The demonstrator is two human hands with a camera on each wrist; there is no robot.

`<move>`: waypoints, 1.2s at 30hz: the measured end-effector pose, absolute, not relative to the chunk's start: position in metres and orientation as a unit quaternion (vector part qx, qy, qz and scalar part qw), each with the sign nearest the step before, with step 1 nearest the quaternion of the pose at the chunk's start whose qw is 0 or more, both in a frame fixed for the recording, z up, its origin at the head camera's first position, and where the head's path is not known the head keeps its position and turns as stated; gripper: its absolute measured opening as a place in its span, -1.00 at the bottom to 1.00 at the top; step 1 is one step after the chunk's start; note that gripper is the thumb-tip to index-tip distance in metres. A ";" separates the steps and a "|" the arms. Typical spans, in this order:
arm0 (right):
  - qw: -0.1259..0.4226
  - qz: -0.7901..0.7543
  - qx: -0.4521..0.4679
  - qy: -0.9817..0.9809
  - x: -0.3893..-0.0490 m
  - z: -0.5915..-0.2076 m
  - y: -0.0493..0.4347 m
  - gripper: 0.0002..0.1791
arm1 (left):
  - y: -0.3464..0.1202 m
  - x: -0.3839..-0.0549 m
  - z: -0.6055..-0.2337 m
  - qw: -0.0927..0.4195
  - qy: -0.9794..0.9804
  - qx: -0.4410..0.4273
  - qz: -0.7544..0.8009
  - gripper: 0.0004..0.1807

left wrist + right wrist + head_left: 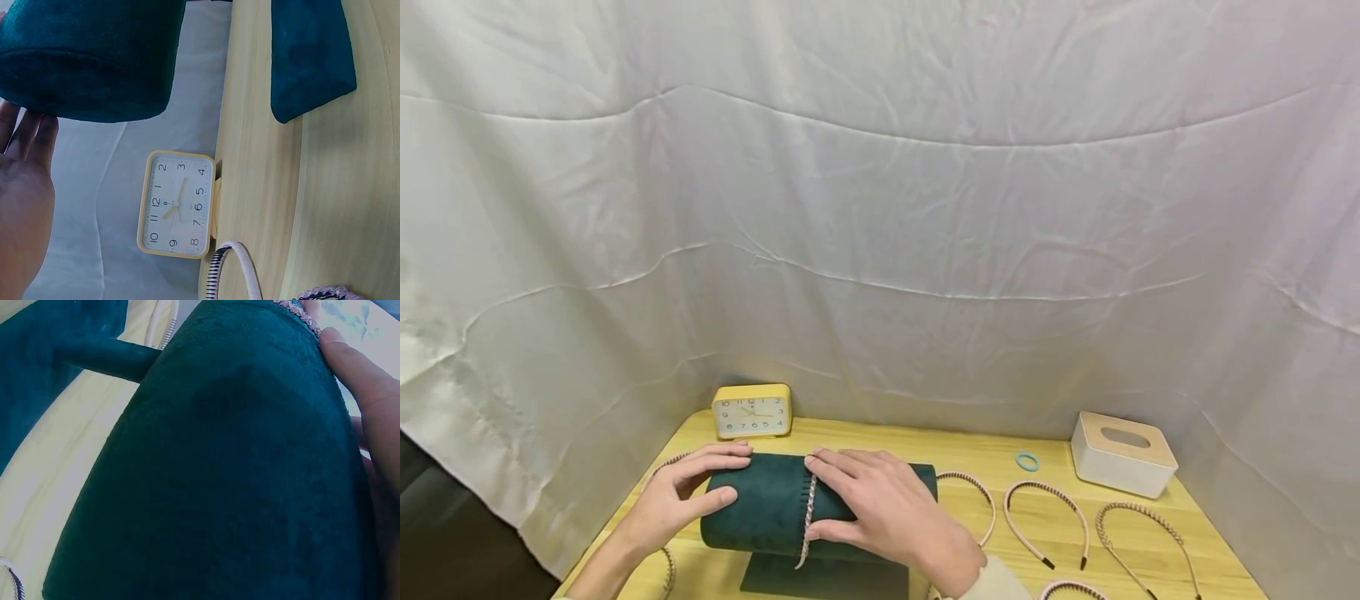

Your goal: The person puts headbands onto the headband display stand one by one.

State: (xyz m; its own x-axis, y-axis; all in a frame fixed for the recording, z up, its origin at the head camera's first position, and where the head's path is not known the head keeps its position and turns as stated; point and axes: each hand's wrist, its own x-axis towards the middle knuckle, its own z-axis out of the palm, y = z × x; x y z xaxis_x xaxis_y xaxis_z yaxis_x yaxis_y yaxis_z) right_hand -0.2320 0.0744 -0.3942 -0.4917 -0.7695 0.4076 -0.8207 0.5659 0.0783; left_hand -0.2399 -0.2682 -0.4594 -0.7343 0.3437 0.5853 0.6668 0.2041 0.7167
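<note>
A dark green velvet roll (752, 500) on a flat-based stand spans the space between both hands. Around its middle sits a braided pink headband (810, 504) with dark teeth inside, one tip hanging below the front. My left hand (673, 496) rests at the roll's left end, fingertips on top and thumb on the front; the left wrist view shows those fingers (28, 134) straight against the velvet. My right hand (880, 508) lies spread over the roll, its index fingertip at the headband's top and its thumb (359, 369) against the band's front side.
Several more headbands (1047, 486) lie on the wooden table (887, 437) to the right, and others partly show at the left. A yellow clock (752, 412) stands at the back left. At the back right are a light blue ring (1027, 462) and a white tissue box (1116, 467).
</note>
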 end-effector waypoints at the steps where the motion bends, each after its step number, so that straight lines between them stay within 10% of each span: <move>1: 0.204 0.062 0.461 -0.861 -0.232 -0.394 0.074 -0.13 | -0.268 -0.240 -0.460 0.151 -0.761 -0.332 -0.536 -0.53; 36: 0.207 0.070 0.430 -0.876 -0.233 -0.396 0.053 -0.20 | -0.268 -0.237 -0.457 0.151 -0.765 -0.330 -0.533 -0.54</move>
State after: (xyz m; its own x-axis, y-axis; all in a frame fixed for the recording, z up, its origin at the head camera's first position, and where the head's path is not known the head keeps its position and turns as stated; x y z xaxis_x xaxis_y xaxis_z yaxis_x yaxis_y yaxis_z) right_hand -0.2331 0.0525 -0.3958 -0.5450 -0.7238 0.4231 -0.7818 0.6211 0.0554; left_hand -0.2372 -0.2678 -0.4569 -0.7371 0.3438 0.5818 0.6649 0.2146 0.7155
